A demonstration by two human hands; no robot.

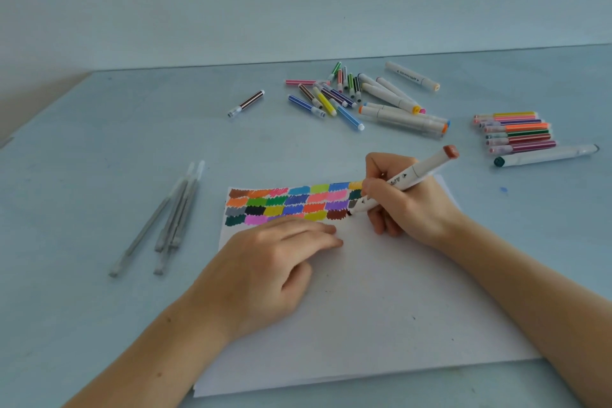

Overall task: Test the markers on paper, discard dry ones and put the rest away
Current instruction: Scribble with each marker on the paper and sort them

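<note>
A white sheet of paper lies in front of me, its upper left filled with rows of colour swatches. My right hand grips a thick white marker with a brown end cap, its dark tip touching the paper beside the brown swatch. My left hand rests on the paper with its fingers fairly straight, holding it down. A loose pile of thin and thick markers lies further back. A neat row of thin capped markers sits at the right, with a thick white marker below it.
Several grey pens lie together on the left of the light blue table. One thin brown marker lies apart from the pile. A small blue ink spot marks the table right of the paper. A wall rises behind.
</note>
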